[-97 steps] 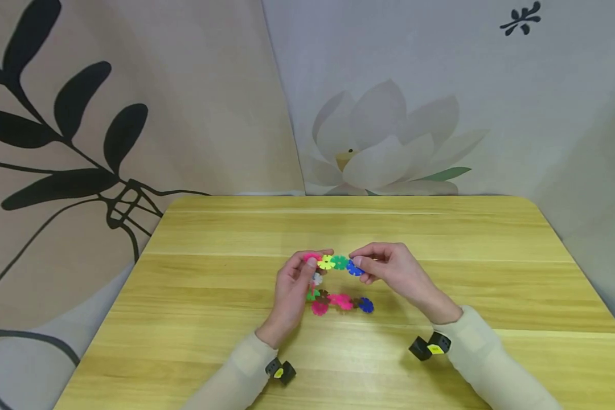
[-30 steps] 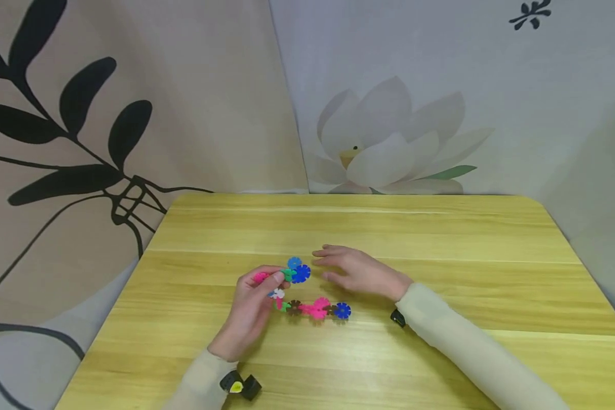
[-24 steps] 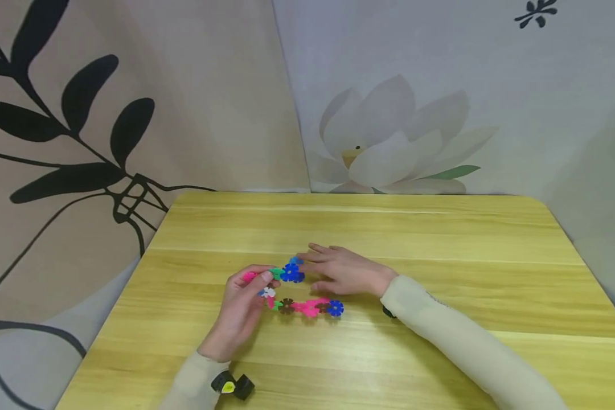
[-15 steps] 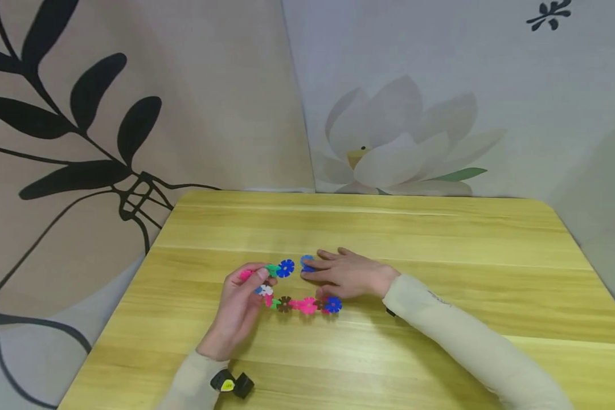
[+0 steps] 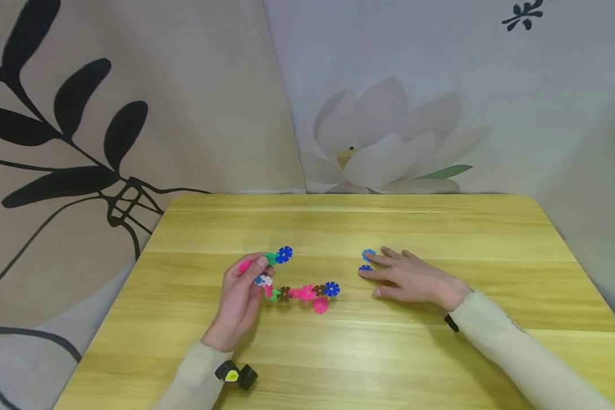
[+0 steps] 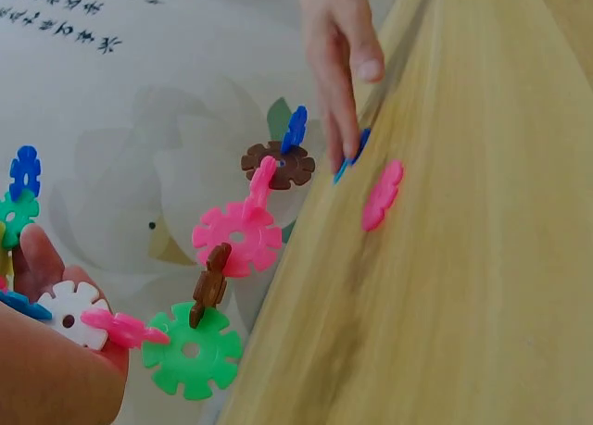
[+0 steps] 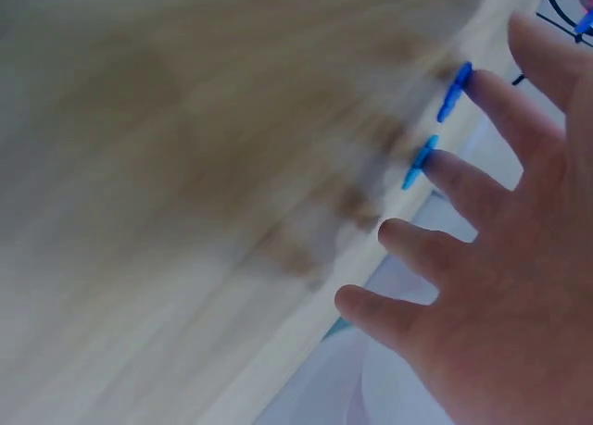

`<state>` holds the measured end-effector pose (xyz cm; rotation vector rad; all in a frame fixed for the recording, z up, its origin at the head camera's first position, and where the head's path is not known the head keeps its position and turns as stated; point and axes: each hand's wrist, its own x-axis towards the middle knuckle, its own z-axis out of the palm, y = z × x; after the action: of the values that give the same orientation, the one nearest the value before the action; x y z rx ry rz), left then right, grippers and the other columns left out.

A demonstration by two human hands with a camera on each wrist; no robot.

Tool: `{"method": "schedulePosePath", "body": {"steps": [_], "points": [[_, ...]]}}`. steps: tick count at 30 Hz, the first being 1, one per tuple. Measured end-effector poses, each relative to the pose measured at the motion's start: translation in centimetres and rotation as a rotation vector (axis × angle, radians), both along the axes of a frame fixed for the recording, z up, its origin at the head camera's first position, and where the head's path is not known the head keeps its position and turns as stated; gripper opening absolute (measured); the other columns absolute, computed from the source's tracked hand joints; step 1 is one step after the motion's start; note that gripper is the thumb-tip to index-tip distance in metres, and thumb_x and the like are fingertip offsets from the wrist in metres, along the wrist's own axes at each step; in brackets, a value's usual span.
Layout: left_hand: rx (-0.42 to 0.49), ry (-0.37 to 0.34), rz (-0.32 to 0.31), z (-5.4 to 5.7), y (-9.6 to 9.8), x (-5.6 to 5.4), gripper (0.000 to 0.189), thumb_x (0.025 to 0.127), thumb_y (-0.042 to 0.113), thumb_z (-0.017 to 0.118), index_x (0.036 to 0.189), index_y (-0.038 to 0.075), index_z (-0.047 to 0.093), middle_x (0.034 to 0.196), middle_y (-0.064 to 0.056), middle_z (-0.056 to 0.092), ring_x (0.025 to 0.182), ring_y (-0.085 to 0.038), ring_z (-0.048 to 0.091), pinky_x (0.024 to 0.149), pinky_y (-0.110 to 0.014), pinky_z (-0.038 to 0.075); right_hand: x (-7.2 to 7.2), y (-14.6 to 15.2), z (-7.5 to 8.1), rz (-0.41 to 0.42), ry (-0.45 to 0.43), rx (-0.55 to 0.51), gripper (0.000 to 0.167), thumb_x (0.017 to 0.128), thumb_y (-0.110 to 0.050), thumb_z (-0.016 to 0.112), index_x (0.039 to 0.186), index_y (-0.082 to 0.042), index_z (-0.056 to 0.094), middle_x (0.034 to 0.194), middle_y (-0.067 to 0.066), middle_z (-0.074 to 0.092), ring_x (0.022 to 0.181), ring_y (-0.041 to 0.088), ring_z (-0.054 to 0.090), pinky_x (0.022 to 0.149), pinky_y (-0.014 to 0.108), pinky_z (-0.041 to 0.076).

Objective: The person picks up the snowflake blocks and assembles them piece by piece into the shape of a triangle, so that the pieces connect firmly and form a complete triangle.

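My left hand [image 5: 240, 304] pinches a chain of toothed plastic snowflake discs near its upper end, between thumb and fingers. A green disc [image 6: 192, 351], a white disc [image 6: 69, 316], pink, brown and blue ones are slotted together, bending into an open loop raised off the table. Both free ends carry a dark blue disc [image 5: 284, 254]. Apart from it, to the right, my right hand [image 5: 415, 279] lies spread, palm down. Its fingertips touch two loose discs on the table, one light blue [image 7: 421, 162] and one dark blue [image 7: 454, 92].
A loose pink disc [image 5: 320, 306] lies on the wooden table [image 5: 389, 364] just in front of the chain's lower end. Behind the far table edge stands a wall covering [image 5: 210, 114] printed with leaves and a flower.
The right hand lets go of the chain, spreads its fingers on two loose blue discs and slides them away to the right. The left hand shifts left with the chain.
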<state>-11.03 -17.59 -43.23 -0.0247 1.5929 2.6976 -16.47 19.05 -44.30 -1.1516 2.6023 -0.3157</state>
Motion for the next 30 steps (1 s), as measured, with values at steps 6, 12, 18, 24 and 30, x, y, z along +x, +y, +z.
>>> {"method": "schedulePosePath", "body": {"steps": [6,12,18,24,30], "points": [[-0.029,-0.014,0.023,0.2,0.7,-1.0,0.011,0.102,0.011,0.066,0.098,0.014,0.076,0.085,-0.001,0.069,0.080,-0.012,0.064,0.060,-0.017,0.051,1.2,1.6,0.2,-0.011,0.018,-0.043,0.051,0.103,-0.044,0.062,0.149,-0.022,0.058,0.165,0.013,0.035,0.151,0.048,0.026,0.112,0.075,0.028],[-0.031,-0.012,0.039,0.2,1.8,-2.3,0.015,0.102,0.009,0.065,0.096,0.015,0.077,0.082,0.000,0.069,0.078,-0.011,0.064,0.057,-0.016,0.048,0.4,0.4,0.2,0.067,0.172,-0.146,0.041,0.096,-0.021,0.076,0.135,-0.010,0.067,0.143,0.014,0.061,0.136,0.038,0.053,0.109,0.057,0.045],[-0.034,0.009,0.038,-0.2,2.9,-3.1,0.021,0.102,0.005,0.063,0.094,0.017,0.078,0.081,0.001,0.070,0.076,-0.011,0.065,0.061,-0.017,0.047,-0.4,0.1,-0.4,0.106,0.268,-0.144,0.028,0.090,-0.010,0.081,0.117,-0.010,0.075,0.119,0.009,0.066,0.108,0.027,0.063,0.094,0.044,0.055],[-0.036,0.010,0.033,-0.2,3.9,-3.4,0.024,0.102,0.003,0.061,0.093,0.017,0.078,0.081,0.001,0.070,0.076,-0.011,0.065,0.062,-0.018,0.047,-0.1,0.5,-0.2,0.039,0.239,-0.157,0.019,0.086,-0.016,0.086,0.100,-0.015,0.073,0.107,0.000,0.062,0.098,0.017,0.058,0.088,0.038,0.055],[-0.071,0.013,0.004,-0.2,4.9,-3.3,0.021,0.101,0.004,0.063,0.094,0.018,0.078,0.081,0.001,0.071,0.077,-0.011,0.064,0.059,-0.018,0.047,0.8,1.0,0.6,-0.122,0.018,-0.205,0.017,0.095,-0.012,0.077,0.093,-0.020,0.063,0.088,-0.013,0.061,0.078,0.004,0.053,0.070,0.026,0.051]]}}
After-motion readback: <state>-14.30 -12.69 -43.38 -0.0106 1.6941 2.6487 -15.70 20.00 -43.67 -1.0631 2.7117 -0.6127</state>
